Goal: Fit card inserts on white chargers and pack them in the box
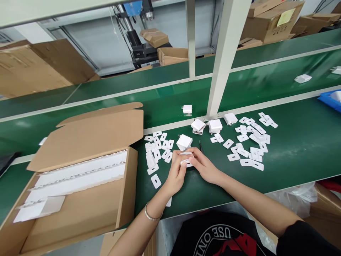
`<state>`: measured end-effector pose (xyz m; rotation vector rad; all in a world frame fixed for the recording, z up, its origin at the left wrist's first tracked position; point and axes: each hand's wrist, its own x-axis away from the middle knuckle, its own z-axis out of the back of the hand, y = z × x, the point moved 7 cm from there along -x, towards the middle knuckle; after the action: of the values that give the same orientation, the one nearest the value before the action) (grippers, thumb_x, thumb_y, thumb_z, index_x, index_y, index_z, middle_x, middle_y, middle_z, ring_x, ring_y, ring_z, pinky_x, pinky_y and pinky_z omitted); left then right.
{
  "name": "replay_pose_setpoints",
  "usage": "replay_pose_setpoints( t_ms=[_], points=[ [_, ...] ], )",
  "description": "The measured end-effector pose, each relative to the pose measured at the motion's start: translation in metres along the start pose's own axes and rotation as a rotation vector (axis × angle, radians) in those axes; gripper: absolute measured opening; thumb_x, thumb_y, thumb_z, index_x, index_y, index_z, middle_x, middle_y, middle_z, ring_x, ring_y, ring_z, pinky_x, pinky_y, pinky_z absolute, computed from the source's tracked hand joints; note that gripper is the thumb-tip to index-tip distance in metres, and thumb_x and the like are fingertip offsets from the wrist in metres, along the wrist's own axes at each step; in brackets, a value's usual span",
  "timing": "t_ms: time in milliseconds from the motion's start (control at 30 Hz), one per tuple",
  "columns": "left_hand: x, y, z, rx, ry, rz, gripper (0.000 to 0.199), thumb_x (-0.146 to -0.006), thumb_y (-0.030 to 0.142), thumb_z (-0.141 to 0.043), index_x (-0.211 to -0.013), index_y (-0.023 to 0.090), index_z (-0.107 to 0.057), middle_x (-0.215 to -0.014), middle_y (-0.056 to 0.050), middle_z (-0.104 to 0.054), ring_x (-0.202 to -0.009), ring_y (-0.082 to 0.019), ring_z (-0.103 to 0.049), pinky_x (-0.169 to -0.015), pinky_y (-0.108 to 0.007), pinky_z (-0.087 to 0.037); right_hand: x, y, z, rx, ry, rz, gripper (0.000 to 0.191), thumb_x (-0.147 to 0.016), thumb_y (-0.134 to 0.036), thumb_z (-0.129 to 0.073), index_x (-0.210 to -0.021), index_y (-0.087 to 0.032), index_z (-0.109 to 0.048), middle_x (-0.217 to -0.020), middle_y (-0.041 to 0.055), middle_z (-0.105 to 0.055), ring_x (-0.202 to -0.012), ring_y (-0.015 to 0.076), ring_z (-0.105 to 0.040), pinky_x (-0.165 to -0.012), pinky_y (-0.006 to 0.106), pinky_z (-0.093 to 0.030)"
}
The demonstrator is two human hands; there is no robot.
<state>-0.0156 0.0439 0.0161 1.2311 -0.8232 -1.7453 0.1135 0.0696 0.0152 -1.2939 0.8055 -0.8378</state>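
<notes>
My left hand [176,172] and my right hand [206,166] meet at the middle of the green worktop, both closed around one white charger [187,163]. Its slotted end face points toward me, with both thumbs pressed against it; the fingers cover most of its body. Just beyond my hands lies another white charger [184,142]. A dark pointed tool [200,146] rests behind my right hand, partly hidden. Small white slotted plates [156,181] are scattered to the left, and a larger spread of slotted plates [242,137] lies to the right.
At left stands an open cardboard box [127,188] with rows of white pieces inside. Several chargers [214,126] sit near a white upright post [223,60]. A single charger [187,109] is on the green strip behind. A blue tray [329,99] is at far right.
</notes>
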Motion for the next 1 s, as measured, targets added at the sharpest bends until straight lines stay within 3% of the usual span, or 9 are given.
replay_pose_setpoints(
  t_ms=[233, 467, 767, 1000],
  points=[
    [-0.001, -0.001, -0.001, 0.018, 0.052, -0.001, 0.037, -0.112, 0.044, -0.039, -0.124, 0.027, -0.069, -0.11, -0.008, -0.057, -0.109, -0.024, -0.054, -0.098, -0.04, -0.049, 0.003, 0.002, 0.0, 0.127, 0.092, 0.027, 0.038, -0.106, -0.057, -0.046, -0.12, -0.023, -0.055, -0.101, 0.0036, -0.066, -0.094, 0.0207, -0.064, -0.088, 0.036, -0.051],
    [-0.01, 0.001, -0.001, 0.075, -0.009, 0.006, 0.038, -0.112, 0.046, -0.038, -0.125, 0.028, -0.069, -0.111, -0.008, -0.06, -0.108, -0.023, -0.057, -0.099, -0.041, -0.05, 0.002, 0.002, 0.004, 0.139, 0.146, 0.033, 0.04, -0.107, -0.059, -0.042, -0.116, -0.023, -0.057, -0.111, 0.0061, -0.067, -0.102, 0.0217, -0.065, -0.09, 0.036, -0.051],
    [-0.009, 0.003, -0.002, 0.06, 0.038, -0.003, 0.034, -0.112, 0.043, -0.042, -0.116, 0.026, -0.071, -0.102, -0.006, -0.059, -0.101, -0.021, -0.056, -0.093, -0.037, -0.051, 0.003, 0.0, 0.002, 0.16, 0.166, 0.013, 0.042, -0.107, -0.06, -0.039, -0.113, -0.022, -0.057, -0.11, 0.006, -0.068, -0.099, 0.0212, -0.066, -0.084, 0.034, -0.05],
    [-0.004, 0.007, -0.002, -0.023, 0.07, -0.056, 0.033, -0.112, 0.039, -0.042, -0.123, 0.027, -0.07, -0.104, -0.006, -0.059, -0.098, -0.02, -0.055, -0.086, -0.035, -0.05, 0.004, 0.0, 0.003, 0.121, 0.187, 0.013, 0.037, -0.101, -0.058, -0.051, -0.11, -0.022, -0.06, -0.097, 0.0028, -0.068, -0.082, 0.0174, -0.064, -0.075, 0.03, -0.048]
  ],
)
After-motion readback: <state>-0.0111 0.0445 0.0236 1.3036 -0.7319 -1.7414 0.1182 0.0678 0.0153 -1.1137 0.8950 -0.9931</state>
